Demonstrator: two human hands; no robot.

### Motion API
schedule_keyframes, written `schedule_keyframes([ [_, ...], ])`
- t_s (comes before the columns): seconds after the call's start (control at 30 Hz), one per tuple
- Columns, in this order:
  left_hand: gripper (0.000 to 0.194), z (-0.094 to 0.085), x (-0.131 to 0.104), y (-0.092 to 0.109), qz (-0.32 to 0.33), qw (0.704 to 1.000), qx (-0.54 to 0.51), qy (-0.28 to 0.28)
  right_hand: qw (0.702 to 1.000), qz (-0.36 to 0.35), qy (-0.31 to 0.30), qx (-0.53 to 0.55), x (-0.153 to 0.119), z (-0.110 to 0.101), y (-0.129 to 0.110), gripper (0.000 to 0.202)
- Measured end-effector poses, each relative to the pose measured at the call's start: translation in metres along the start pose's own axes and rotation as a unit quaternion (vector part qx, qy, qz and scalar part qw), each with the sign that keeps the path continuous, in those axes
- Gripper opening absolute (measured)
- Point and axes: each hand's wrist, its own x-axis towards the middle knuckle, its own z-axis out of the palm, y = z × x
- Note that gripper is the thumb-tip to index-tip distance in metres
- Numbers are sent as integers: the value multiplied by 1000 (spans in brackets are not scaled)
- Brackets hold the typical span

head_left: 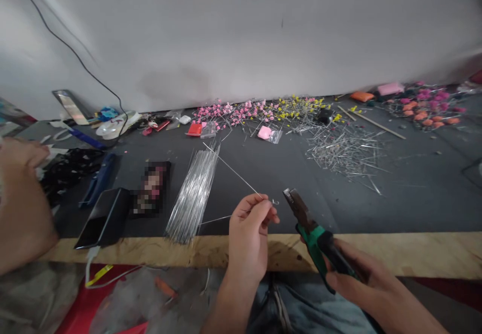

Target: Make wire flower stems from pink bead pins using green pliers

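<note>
Between the thumb and fingers of my left hand (250, 228) is pinched a thin silver wire (234, 172), its far end reaching up-left and a small bent loop sticking out at the fingertips. A second wire runs left from the same hand toward the bundle. My right hand (365, 279) is wrapped round the green and black handles of pliers (311, 226). The plier jaws point up-left, a little right of the wire loop and apart from it. Left of my left hand, a bundle of straight wires (194, 193) lies on the dark table (263, 163).
Behind lie pink-tipped wires (233, 112), yellow-tipped wires (297, 107) and a loose wire pile (346, 150). Orange and magenta pieces (433, 108) sit far right. Left are a phone (100, 221), a blue stapler-like tool (98, 179) and another person's arm (22, 203). The wooden edge (395, 253) runs in front.
</note>
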Motion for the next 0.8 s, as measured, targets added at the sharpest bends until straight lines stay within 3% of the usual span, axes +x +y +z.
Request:
schedule_keyframes([
  [0.1, 9, 3, -3, 0, 1, 1000, 1, 7, 999, -32, -5, -21, -3, 4, 3, 18],
  [0.23, 11, 4, -4, -4, 16, 1000, 12, 13, 997, -61, 29, -35, -4, 10, 4, 38],
  [0.47, 14, 5, -5, -9, 44, 998, 21, 41, 989, -118, 49, -77, -1, 15, 6, 6],
  [0.8, 13, 12, -6, -12, 72, 994, -4, 80, 988, -114, 33, -97, -1, 15, -3, 12],
])
